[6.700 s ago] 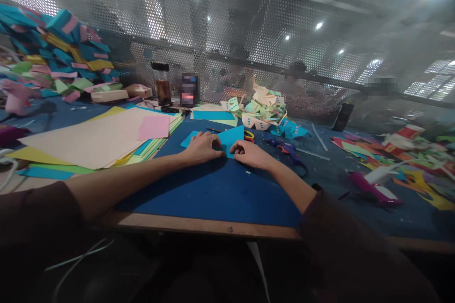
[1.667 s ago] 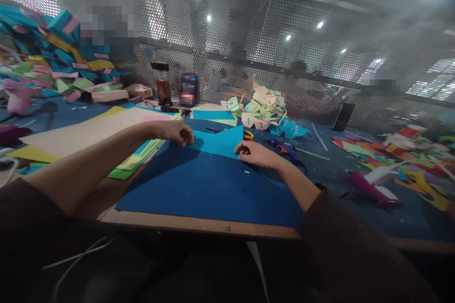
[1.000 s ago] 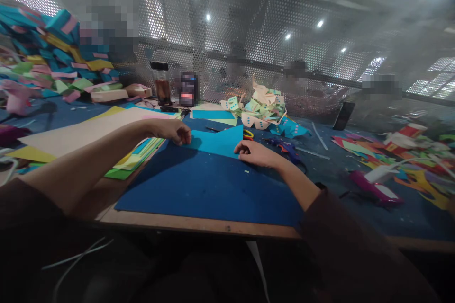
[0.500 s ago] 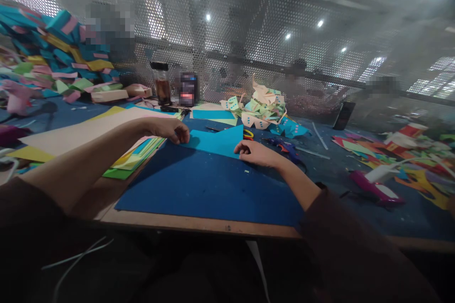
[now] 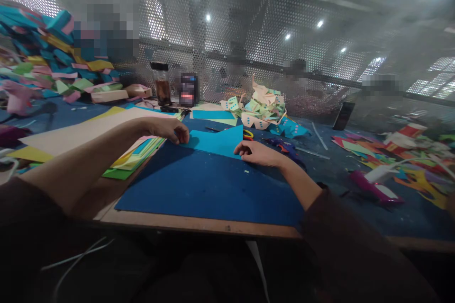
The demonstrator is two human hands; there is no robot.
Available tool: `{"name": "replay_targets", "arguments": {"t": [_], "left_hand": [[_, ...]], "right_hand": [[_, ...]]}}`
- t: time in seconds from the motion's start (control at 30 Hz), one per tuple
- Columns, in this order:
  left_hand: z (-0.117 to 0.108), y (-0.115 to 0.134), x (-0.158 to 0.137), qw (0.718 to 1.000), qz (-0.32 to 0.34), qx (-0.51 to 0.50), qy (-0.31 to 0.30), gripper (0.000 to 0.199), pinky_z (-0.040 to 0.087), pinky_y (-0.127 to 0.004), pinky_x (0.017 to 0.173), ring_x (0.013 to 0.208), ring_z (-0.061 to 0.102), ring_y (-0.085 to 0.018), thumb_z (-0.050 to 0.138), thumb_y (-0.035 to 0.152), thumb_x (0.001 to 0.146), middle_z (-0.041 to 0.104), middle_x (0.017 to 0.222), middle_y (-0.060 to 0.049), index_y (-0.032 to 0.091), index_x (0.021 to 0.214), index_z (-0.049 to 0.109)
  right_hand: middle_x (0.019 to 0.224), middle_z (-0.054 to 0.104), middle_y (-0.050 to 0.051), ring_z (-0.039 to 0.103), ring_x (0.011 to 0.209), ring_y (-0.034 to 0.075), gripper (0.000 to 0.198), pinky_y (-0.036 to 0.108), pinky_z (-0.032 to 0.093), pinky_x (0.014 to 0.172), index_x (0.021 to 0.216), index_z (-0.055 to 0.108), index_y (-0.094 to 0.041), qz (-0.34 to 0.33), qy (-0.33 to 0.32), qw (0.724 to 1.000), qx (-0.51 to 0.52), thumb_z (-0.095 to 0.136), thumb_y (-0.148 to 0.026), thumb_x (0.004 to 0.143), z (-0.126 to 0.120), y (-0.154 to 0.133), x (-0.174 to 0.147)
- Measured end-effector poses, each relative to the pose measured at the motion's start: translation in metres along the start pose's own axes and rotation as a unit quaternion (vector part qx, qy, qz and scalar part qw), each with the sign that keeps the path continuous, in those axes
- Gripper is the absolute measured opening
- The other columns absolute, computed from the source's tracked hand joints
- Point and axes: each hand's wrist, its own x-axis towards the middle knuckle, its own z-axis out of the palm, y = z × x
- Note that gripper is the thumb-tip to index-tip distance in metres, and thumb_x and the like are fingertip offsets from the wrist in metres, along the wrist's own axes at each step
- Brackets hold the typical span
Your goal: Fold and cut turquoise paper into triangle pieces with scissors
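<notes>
A bright blue sheet of paper stands partly raised at the far edge of a dark blue mat. Its left end is pinched in my left hand, fingers curled. At the lower right corner, my right hand grips the same sheet between thumb and fingers. Behind the sheet show the yellow handles of scissors, their blades mostly hidden. To the right of my right hand lies a blue glue gun.
Coloured paper sheets are stacked on the left. Cut paper pieces pile up at the back, beside a bottle and a phone. A purple power strip and paper scraps lie right. Folded paper heaps far left.
</notes>
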Motion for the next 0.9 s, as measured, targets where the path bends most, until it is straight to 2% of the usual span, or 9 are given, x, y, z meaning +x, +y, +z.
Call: {"name": "replay_targets", "arguments": {"t": [0.27, 0.47, 0.73, 0.9], "left_hand": [[0.0005, -0.0027, 0.0005, 1.0, 0.006, -0.007, -0.001, 0.027, 0.047, -0.026, 0.078, 0.085, 0.065, -0.019, 0.064, 0.022, 0.064, 0.074, 0.09, -0.004, 0.018, 0.089, 0.072], [0.0005, -0.0004, -0.0006, 1.0, 0.004, -0.012, 0.002, 0.027, 0.048, -0.026, 0.077, 0.085, 0.065, -0.019, 0.064, 0.021, 0.063, 0.073, 0.089, -0.004, 0.018, 0.088, 0.072], [0.0018, 0.0006, -0.002, 0.999, 0.02, -0.024, 0.009, 0.026, 0.047, -0.024, 0.076, 0.084, 0.064, -0.018, 0.064, 0.019, 0.062, 0.073, 0.087, -0.002, 0.019, 0.087, 0.072], [0.0019, -0.0025, -0.0016, 0.999, 0.013, -0.029, 0.007, 0.029, 0.048, -0.026, 0.078, 0.086, 0.065, -0.019, 0.062, 0.021, 0.061, 0.073, 0.089, -0.003, 0.019, 0.089, 0.071]], "right_hand": [[0.104, 0.067, 0.009, 0.062, 0.09, 0.018, 0.034, 0.028, 0.049, 0.079, 0.104, 0.066, -0.016, -0.001, -0.004, 1.0, -0.001, 0.055, -0.005, 0.074, 0.0, 0.0007, -0.0003], [0.097, 0.067, 0.008, 0.061, 0.085, 0.017, 0.03, 0.028, 0.048, 0.076, 0.105, 0.066, -0.014, 0.007, -0.001, 1.0, -0.011, 0.057, -0.008, 0.078, 0.0008, -0.0009, -0.0006], [0.104, 0.067, 0.009, 0.061, 0.09, 0.018, 0.041, 0.029, 0.049, 0.079, 0.106, 0.067, -0.016, -0.002, -0.022, 1.0, -0.001, 0.053, -0.002, 0.07, -0.0039, -0.0011, -0.002], [0.104, 0.067, 0.01, 0.062, 0.09, 0.018, 0.041, 0.028, 0.048, 0.079, 0.106, 0.067, -0.015, 0.006, -0.012, 1.0, -0.013, 0.051, 0.0, 0.071, -0.0019, -0.0025, -0.001]]}}
